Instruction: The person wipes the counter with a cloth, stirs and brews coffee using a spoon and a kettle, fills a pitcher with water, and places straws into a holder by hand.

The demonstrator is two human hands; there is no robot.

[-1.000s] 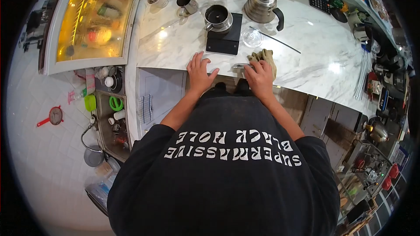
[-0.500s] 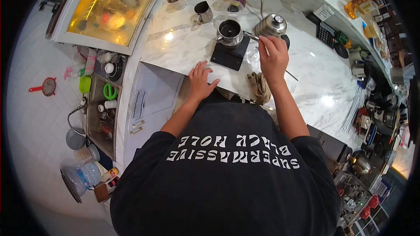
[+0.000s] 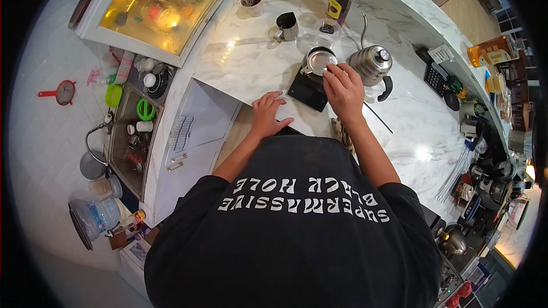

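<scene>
One silvery metal disc [image 3: 321, 57] lies, as I follow it from afar, over the mouth of a handled vessel [image 3: 310, 72] on the black scale [image 3: 308, 96]; whether it touches the rim, I cannot tell. The right hand [image 3: 346, 94] grasps the disc by its near right edge, so that most of it extends leftward, away from the fingertips. The left hand [image 3: 267, 117] is released, its fingers spread at the counter's edge, nearer and left of the scale. I note a white, grey-veined counter [image 3: 237, 74] beneath. Right of the scale stands a steel kettle [image 3: 370, 64]; farther right, a calculator [image 3: 435, 78]. Beyond the scale are a metal pitcher [image 3: 288, 27] and a labelled bottle [image 3: 342, 1]. Well to its left, I see a yellow-lit case [image 3: 165, 11] and a sink [image 3: 144, 154].
</scene>
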